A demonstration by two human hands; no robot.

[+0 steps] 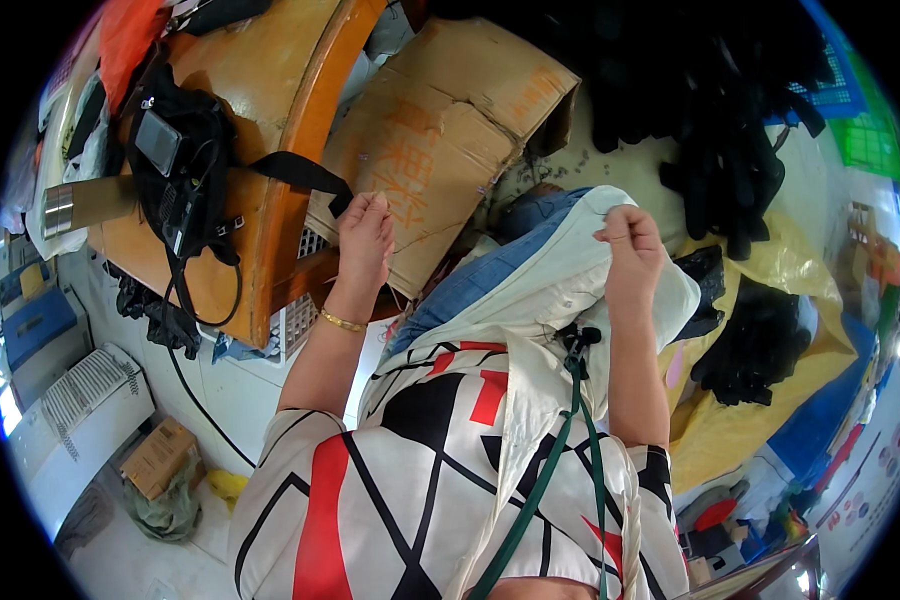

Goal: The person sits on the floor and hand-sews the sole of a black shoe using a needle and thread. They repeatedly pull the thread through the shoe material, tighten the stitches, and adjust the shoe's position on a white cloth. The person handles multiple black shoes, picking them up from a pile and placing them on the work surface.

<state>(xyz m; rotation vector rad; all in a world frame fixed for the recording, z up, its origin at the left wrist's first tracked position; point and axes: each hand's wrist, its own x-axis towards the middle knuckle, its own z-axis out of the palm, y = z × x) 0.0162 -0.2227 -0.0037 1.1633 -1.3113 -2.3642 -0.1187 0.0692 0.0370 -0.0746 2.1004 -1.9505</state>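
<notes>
My left hand point(366, 245), with a gold bracelet at the wrist, is raised over the cardboard box, its fingers closed in a pinch. A black strap point(300, 170) runs from the black bag point(182, 165) on the wooden table and reaches this hand's edge; whether the fingers grip it I cannot tell. My right hand point(634, 250) is closed too, thumb against the bent fingers, above the white cloth point(560, 262) across my lap. Whatever either hand pinches is too small or hidden to make out. Blue jeans point(480, 270) show beneath the cloth.
The wooden table point(240, 85) stands at left, the large cardboard box point(430, 140) ahead. Dark cloth pieces point(735, 150) heap at far right, with more black pieces point(755, 345) on yellow plastic sheeting point(715, 435). A black cord point(205, 400) hangs by the table. A small carton point(160, 458) sits lower left.
</notes>
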